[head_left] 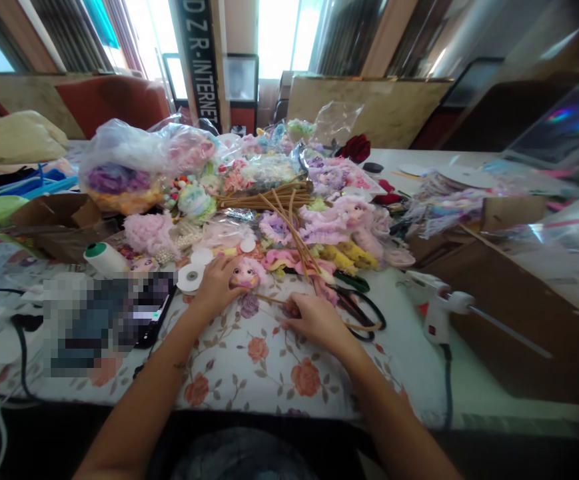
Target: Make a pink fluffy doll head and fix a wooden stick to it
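A small doll head [246,273] with fluffy pink hair and large eyes is held in my left hand [218,283], whose fingers press on its left side. My right hand [314,320] is closed on a thin tan stick [272,299], which reaches left toward the underside of the doll head. Whether the stick touches the head is too small to tell. White round spools [190,278] lie just left of my left hand. Black-handled scissors [364,313] rest to the right of my right hand, and more tan sticks [296,233] lie beyond it.
Yarn pieces and plastic bags [129,160] are heaped across the back. A phone [153,310] and a thread cone [105,259] are at left. At right are a white glue gun [436,310] and a cardboard box [509,320]. The floral cloth [254,380] spans the front.
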`<state>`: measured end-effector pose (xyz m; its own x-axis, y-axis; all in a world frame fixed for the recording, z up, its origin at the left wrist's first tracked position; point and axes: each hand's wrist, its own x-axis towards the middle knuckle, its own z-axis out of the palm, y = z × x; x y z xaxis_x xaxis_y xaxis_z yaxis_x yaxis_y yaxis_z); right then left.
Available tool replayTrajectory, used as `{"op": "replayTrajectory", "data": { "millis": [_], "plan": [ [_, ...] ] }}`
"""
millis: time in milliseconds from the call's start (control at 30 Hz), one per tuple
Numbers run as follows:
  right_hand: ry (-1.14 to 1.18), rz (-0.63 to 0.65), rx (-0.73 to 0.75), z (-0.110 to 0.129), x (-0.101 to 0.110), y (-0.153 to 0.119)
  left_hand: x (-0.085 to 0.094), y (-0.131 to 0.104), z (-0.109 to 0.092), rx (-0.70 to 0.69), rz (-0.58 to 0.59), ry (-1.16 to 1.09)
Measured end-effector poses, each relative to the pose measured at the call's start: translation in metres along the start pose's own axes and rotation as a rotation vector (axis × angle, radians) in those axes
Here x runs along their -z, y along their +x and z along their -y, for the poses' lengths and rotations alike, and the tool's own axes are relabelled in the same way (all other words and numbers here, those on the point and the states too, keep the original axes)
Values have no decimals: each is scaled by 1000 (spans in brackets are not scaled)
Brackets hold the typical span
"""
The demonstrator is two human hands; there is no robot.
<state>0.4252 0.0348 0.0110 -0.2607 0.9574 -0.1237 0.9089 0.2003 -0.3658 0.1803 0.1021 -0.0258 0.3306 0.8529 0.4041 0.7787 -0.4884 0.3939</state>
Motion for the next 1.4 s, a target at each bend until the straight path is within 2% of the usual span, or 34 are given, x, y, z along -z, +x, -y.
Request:
{"op": "replayTrajectory", "data": {
  "millis": [133,233,333,400,433,567,633,733,800,900,967,1067,1167,1400],
  "plan": [
    [90,68,24,-1,7,-3,-3,5,-6,-14,-68,-39],
    [232,123,73,-9,14,-7,5,3,-13,-41,-178,-149],
    [348,136,107,-19,23,-14,16,-5,-21,87,-280,-380],
    [394,127,120,-24,29,-17,21,-10,-25,199,-218,-564],
    [417,119,127,-26,32,-18,23,-12,-27,224,-147,-657],
    [488,91,134,-27,36,-17,20,-16,-35,252,275,-1021],
    [495,85,112,-26,34,-13,16,-16,-39,329,392,-1129],
    [534,39,109,-22,29,-4,11,-17,-43,485,387,-1232],
    [552,-54,128,-16,25,2,7,-17,-43,553,384,-1301],
    [460,-215,144,-4,16,11,3,-18,-42,586,401,-1357],
    [354,-260,178,3,9,15,1,-19,-41,596,383,-1387],
    [281,-255,209,8,-3,15,0,-19,-42,589,354,-1439],
    [323,-225,188,3,-11,10,2,-17,-44,600,349,-1475],
    [426,-148,162,-6,-13,6,6,-17,-46,623,348,-1530]
  ]
}}
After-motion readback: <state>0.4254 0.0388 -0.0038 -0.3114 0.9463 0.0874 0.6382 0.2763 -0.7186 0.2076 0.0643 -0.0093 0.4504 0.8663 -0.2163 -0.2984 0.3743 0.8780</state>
